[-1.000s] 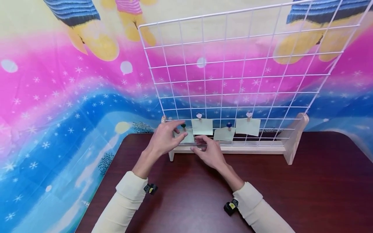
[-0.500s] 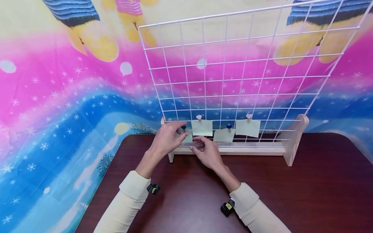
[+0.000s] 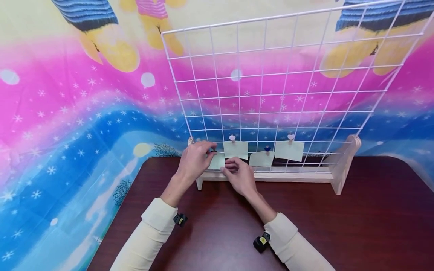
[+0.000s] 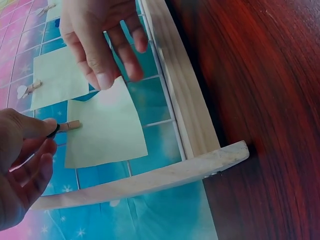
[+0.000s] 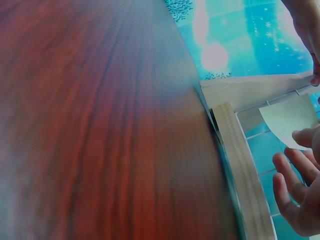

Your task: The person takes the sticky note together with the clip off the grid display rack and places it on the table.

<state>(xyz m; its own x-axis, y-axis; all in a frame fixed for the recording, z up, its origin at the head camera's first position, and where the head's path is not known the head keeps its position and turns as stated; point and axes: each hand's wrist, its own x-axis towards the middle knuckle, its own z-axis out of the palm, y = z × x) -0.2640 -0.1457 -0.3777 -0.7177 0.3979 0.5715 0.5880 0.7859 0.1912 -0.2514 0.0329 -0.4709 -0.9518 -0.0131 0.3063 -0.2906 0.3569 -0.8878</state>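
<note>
In the left wrist view my left hand pinches the dark head of a small wooden clothespin between thumb and fingers. The clothespin's tip lies over the edge of a pale green paper note, at the lower left of the white wire grid. My right hand has its thumb and forefinger at the note's right-hand corner, pinching it; its other fingers are loosely bent. To the right hang more pale green notes, each under a small clothespin with a heart-shaped head.
Wooden feet and a wooden bar carry the grid on a dark red-brown table. Behind it hangs a colourful printed cloth. Each wrist bears a small black camera.
My left fingers have closed in around the clothespin's head. The right thumb and forefinger have come together at the note's corner, after standing apart beside it. The other notes hang as before.
</note>
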